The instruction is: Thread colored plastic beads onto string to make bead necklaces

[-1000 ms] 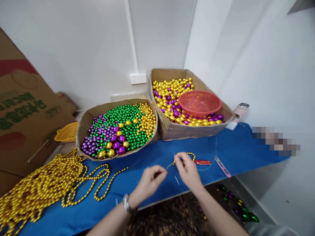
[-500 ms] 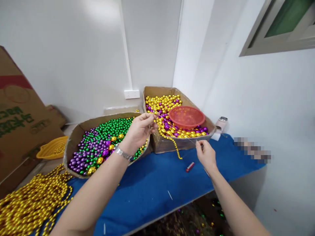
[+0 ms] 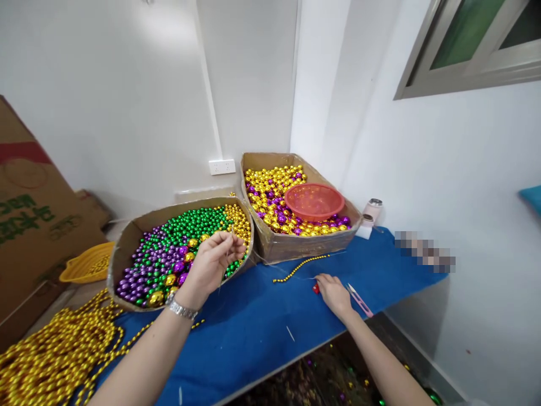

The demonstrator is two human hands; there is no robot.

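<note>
My left hand point(image 3: 215, 259) is raised over the front of the left cardboard box point(image 3: 127, 242), fingers pinched on a thin needle and thread. A short strand of gold beads point(image 3: 301, 267) lies on the blue cloth point(image 3: 262, 316) in front of the right cardboard box point(image 3: 296, 243). My right hand point(image 3: 333, 293) rests low on the cloth, fingers closed down over a small red lighter point(image 3: 315, 288), beside pink thread snips point(image 3: 359, 299). The left box holds green, purple and gold beads point(image 3: 186, 242).
The right box holds gold and purple beads point(image 3: 270, 197) and a red plastic basket point(image 3: 314, 201). A heap of gold bead strands point(image 3: 54, 349) covers the table's left end. A yellow basket point(image 3: 87, 262), brown cartons point(image 3: 29, 203) and a small jar point(image 3: 374, 208) stand around.
My left hand has dropped from over the right box to the left box's front. The bead strand now lies on the cloth. My right hand has lowered onto the red lighter.
</note>
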